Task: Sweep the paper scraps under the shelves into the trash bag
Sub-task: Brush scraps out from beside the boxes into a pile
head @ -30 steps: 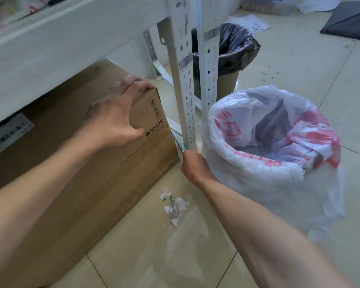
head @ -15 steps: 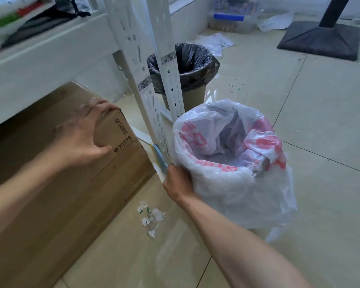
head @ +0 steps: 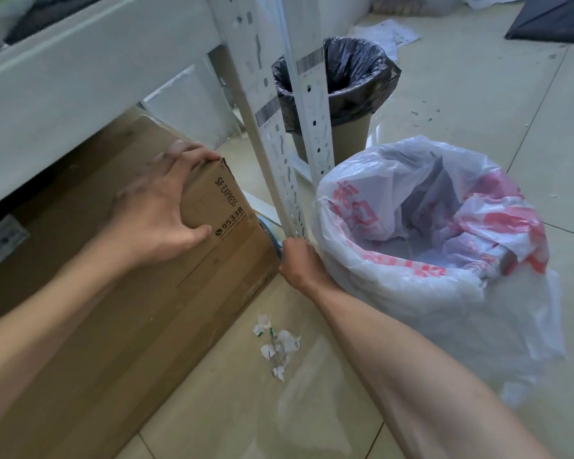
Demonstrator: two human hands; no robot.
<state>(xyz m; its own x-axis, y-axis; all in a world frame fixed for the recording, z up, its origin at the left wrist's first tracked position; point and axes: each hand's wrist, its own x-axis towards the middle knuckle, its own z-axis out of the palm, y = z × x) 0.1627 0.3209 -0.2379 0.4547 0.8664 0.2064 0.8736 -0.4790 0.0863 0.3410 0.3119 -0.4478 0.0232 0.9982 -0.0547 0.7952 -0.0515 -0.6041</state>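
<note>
The paper scraps (head: 277,346) lie in a loose heap on the floor tile, just behind the right hand (head: 300,265) toward the person and closer to it than to the left. That hand is fisted low at the shelf upright (head: 280,180), seemingly around something blue; what exactly I cannot tell. The trash bag (head: 428,246) gapes immediately to its right. The left hand (head: 161,215) clamps the cardboard box (head: 120,313) corner, arm outstretched.
</note>
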